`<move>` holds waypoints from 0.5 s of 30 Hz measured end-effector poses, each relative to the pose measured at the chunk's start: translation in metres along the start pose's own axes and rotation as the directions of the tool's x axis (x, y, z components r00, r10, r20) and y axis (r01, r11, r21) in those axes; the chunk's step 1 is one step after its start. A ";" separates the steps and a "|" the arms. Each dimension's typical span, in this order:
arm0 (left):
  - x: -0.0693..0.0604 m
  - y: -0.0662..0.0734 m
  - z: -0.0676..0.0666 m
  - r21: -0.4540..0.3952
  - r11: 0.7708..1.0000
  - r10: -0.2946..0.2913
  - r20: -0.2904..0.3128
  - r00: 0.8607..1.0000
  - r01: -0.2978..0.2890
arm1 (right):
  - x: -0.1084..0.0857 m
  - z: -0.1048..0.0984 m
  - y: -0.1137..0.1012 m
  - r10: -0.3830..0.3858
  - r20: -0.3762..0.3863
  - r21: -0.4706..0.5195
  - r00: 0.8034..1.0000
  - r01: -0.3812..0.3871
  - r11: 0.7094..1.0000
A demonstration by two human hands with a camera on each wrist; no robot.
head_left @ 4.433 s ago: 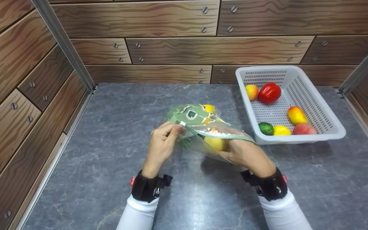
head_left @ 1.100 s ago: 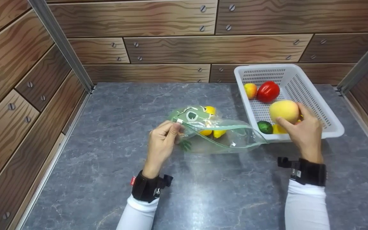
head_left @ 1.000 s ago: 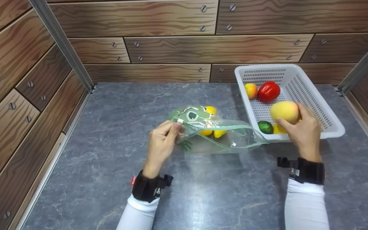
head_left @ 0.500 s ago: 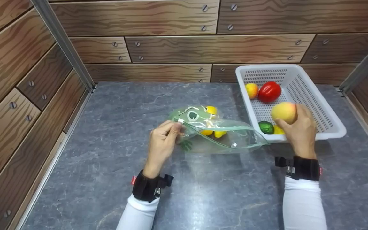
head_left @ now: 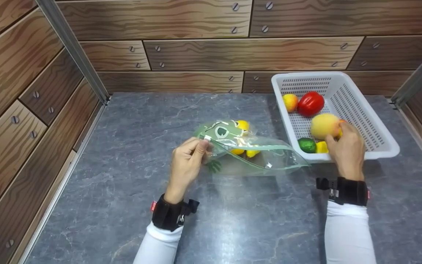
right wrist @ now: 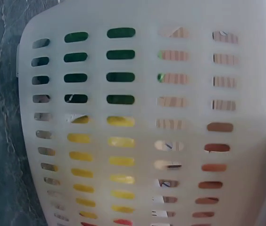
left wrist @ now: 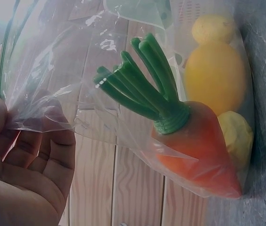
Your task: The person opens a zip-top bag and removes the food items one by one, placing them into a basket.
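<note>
Thumb and fingers of my left hand (head_left: 186, 167) pinch the upper left corner of a clear green-printed zip bag (head_left: 262, 161), beside its white slider. The bag's mouth gapes toward the right. Through the plastic, the left wrist view shows an orange carrot with green stalks (left wrist: 196, 148) and several yellow fruits (left wrist: 215, 75). Over the near part of the white basket (head_left: 381, 154), my right hand (head_left: 347, 152) holds a large yellow fruit (head_left: 324, 125), its fingers at the right side and thumb below. Only the basket's slotted wall (right wrist: 145, 108) fills the right wrist view; the hand's grip is hidden there.
Inside the basket lie a red pepper (head_left: 311, 103), a red-yellow fruit (head_left: 290, 102), a green one (head_left: 307, 145) and a small yellow one (head_left: 321, 147). Another orange-yellow fruit shows partly behind the right fingers. Wood-patterned walls border the grey marbled table (head_left: 134, 128).
Several seconds earlier my right hand was inside the bag at a yellow fruit; now it is over the basket. In the last half second its thumb has slid lower. My left hand keeps its pinch.
</note>
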State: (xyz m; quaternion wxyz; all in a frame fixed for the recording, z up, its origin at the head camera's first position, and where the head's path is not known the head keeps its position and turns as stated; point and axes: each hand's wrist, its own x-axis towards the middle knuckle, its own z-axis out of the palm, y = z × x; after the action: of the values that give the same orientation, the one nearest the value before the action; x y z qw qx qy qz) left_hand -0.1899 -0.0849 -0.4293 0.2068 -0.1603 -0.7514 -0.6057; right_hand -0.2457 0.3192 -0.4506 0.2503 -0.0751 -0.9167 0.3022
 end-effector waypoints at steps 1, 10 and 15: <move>0.000 0.000 0.000 0.000 1.000 -0.003 0.001 1.000 0.003 | 0.000 0.000 0.000 0.001 0.000 0.003 1.000 -0.001 1.000; 0.000 0.002 -0.001 0.003 1.000 -0.012 0.001 1.000 0.012 | -0.002 -0.015 -0.016 -0.045 -0.057 0.086 0.997 0.050 0.995; 0.000 0.000 -0.001 0.007 1.000 -0.010 0.000 1.000 0.010 | -0.012 -0.031 -0.043 -0.112 -0.119 0.157 0.987 0.130 0.979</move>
State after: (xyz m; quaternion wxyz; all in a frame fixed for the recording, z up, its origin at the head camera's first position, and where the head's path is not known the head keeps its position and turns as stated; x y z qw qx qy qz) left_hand -0.1897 -0.0853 -0.4288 0.2041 -0.1557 -0.7545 -0.6040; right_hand -0.2191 0.2973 -0.4086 0.3235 -0.0148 -0.8764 0.3564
